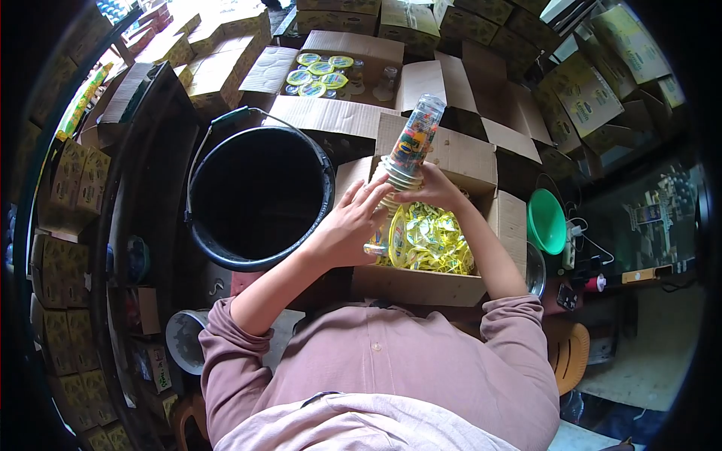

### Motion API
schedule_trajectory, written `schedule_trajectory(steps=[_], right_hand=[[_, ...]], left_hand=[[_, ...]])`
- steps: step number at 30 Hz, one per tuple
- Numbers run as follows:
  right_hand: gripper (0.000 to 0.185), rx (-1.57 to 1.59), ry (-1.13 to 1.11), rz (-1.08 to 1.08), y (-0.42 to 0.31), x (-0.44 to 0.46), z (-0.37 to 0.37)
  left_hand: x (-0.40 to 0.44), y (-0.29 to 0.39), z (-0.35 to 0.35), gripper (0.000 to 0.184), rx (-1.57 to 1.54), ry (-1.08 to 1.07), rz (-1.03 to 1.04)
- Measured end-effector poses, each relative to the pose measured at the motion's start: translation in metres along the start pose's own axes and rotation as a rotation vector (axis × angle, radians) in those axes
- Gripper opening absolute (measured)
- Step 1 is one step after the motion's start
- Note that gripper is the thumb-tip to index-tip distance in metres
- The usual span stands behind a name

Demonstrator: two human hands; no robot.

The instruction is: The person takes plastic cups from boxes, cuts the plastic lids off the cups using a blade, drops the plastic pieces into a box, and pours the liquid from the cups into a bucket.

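A tall stack of clear printed plastic cups (418, 139) tilts up and to the right over an open cardboard box (421, 284). My right hand (434, 188) is wrapped round the stack near its nested rims. From the left side, my left hand (347, 224) has its fingers closed against the lower part of the same stack. Beneath my hands, the box holds many crumpled yellow and clear lids (436, 237). Another printed cup or lid piece shows just below my left fingers, partly hidden by them.
A large black bucket (197, 225) stands left of the box. Behind is an open carton (353, 45) with several yellow-lidded cups (321, 68). A green bowl (546, 222) and a power strip (569, 244) lie to the right. Stacked cartons (579, 98) surround the workplace.
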State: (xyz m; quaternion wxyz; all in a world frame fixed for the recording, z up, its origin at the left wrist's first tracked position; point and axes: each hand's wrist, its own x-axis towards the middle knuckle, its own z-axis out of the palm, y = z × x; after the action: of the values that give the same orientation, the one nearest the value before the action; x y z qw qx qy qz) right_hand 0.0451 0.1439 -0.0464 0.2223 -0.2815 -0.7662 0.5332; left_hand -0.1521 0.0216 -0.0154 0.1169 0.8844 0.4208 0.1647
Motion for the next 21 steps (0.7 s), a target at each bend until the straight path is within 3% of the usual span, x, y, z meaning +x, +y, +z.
schedule_trajectory(steps=[13, 21], right_hand=[[0.053, 0.071, -0.029, 0.059, -0.004, -0.002, 0.000], [0.057, -0.053, -0.005, -0.029, 0.011, 0.003, -0.003]], left_hand=[[0.005, -0.002, -0.001, 0.065, -0.032, 0.044, 0.035], [0.006, -0.007, -0.011, 0.066, -0.150, 0.094, 0.072]])
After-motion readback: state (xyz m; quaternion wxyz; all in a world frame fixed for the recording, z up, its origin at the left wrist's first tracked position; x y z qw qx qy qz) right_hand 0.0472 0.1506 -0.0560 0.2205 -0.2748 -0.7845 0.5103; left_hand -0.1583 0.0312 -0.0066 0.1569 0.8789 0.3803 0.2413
